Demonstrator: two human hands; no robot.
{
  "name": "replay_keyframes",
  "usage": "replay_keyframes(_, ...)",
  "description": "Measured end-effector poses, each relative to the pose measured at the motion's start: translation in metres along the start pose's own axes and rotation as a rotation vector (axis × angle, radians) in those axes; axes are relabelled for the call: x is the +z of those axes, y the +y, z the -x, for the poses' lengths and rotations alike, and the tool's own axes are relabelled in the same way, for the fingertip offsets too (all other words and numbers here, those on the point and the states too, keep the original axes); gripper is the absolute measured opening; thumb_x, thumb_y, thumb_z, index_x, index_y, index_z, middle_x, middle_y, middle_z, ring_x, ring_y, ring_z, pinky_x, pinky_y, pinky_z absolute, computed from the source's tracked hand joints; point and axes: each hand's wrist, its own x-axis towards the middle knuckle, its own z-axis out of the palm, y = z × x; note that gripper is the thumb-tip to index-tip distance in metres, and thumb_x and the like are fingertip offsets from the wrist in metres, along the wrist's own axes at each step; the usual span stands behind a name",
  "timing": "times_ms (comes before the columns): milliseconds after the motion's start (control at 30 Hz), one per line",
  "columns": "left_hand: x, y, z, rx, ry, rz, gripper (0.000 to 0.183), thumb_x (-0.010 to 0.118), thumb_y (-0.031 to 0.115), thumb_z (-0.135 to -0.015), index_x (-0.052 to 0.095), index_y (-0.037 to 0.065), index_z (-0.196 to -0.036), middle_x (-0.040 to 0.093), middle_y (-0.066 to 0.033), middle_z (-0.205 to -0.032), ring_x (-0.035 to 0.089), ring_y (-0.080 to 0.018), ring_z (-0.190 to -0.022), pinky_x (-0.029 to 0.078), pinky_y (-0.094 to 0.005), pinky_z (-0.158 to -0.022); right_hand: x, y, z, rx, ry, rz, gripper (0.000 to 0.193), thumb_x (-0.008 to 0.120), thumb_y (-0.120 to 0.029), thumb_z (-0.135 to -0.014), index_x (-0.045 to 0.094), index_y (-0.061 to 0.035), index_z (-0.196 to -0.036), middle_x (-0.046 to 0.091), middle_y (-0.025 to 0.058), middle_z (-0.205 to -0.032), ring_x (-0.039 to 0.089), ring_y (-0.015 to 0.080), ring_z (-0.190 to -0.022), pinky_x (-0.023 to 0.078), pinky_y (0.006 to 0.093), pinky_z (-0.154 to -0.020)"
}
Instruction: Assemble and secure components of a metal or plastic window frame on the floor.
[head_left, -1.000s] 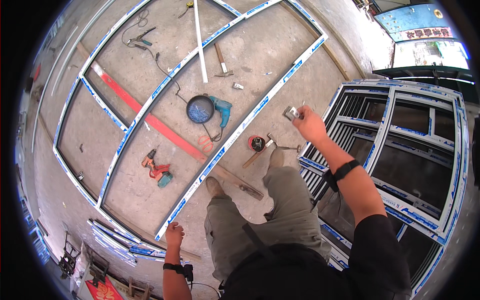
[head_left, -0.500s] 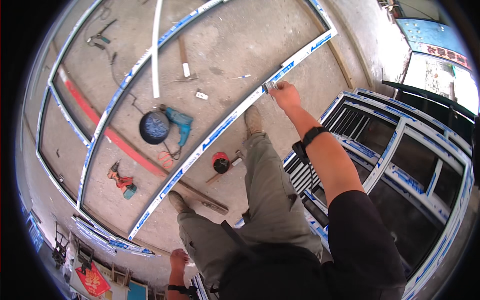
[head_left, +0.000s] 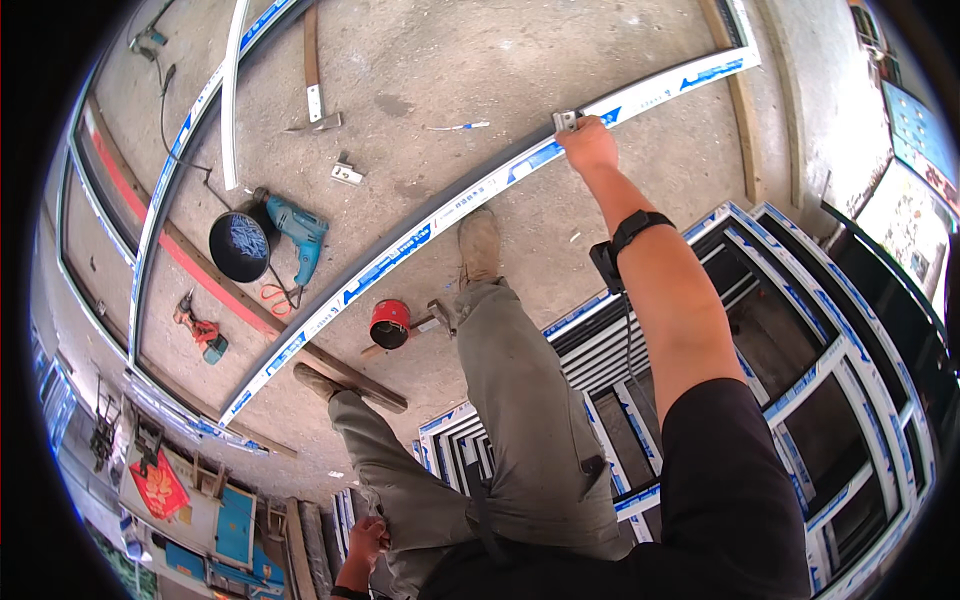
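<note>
Presently, my right hand (head_left: 590, 146) is pinching a bracket (head_left: 565, 121) at the near edge of the frame (head_left: 430, 232); my left hand (head_left: 369, 538) is hanging half-curled, contents unclear.

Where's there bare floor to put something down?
Past the frame bar and pen-like stick, between hammer and nearer wooden strip. Mostly bare, too, between the right boot and stacked frames. It's crowded around the black bowl and blue drill.

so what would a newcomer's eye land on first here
Probably the big white-and-blue frame lying across the floor, with the right hand holding a small metal piece at its near side. Next, perhaps, the stacked frames at lower right, then the blue drill beside a black bowl, left of centre.
</note>
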Motion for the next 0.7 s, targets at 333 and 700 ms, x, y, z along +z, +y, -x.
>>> replay_keyframes(333, 0.011, -0.007, -0.019, -0.115, 0.003, 0.035, 0.017, 0.059, 0.019, -0.092, 0.060, 0.003, -0.095, 0.060, -0.0087, -0.066, 0.056, -0.0179, -0.051, 0.044, -0.0295, -0.045, 0.070, -0.011, -0.083, -0.099, 0.021, 0.086, 0.051, 0.073, -0.042, -0.078, 0.068, -0.0026, -0.111, 0.069, 0.0224, -0.111, 0.065, 0.0386, -0.107, 0.051, 0.0467, -0.092)
replay_keyframes(700, 0.020, -0.021, -0.038, 0.042, -0.062, 0.081, 0.020, 0.064, 0.024, -0.088, 0.061, 0.005, -0.085, 0.057, -0.0038, -0.065, 0.054, -0.0140, -0.054, 0.044, -0.0305, -0.051, 0.070, 0.031, -0.034, -0.393, -0.086, 0.459, 0.049, 0.069, -0.036, -0.082, 0.063, -0.0068, -0.121, 0.066, 0.0200, -0.118, 0.063, 0.0373, -0.111, 0.049, 0.0474, -0.092)
